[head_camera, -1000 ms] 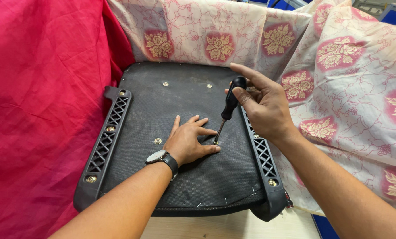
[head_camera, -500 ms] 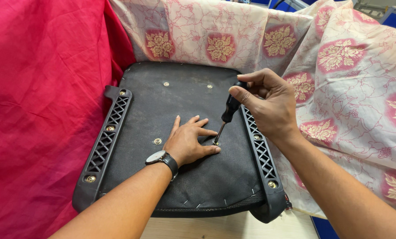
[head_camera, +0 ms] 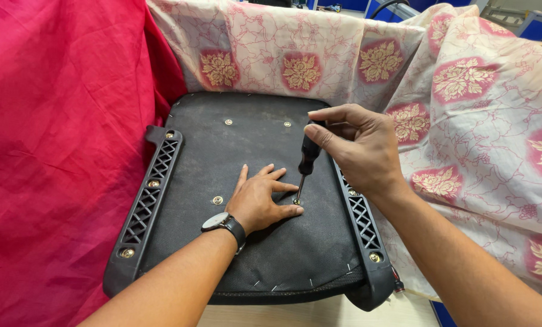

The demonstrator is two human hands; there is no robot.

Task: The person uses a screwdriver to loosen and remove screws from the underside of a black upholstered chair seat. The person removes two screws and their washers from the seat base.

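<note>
Fingers of the right hand [head_camera: 359, 145] have curled back around the screwdriver [head_camera: 306, 162] handle.
Tip sits on a brass screw [head_camera: 295, 201] in the black seat underside [head_camera: 240, 151]; left hand [head_camera: 260, 200] lies flat, fingers spread, framing it.

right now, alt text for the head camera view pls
The right hand holds a black-handled screwdriver upright, tip on a brass screw in an upturned black seat base. The left hand lies flat beside that screw; red cloth and floral cloth surround the base.
</note>
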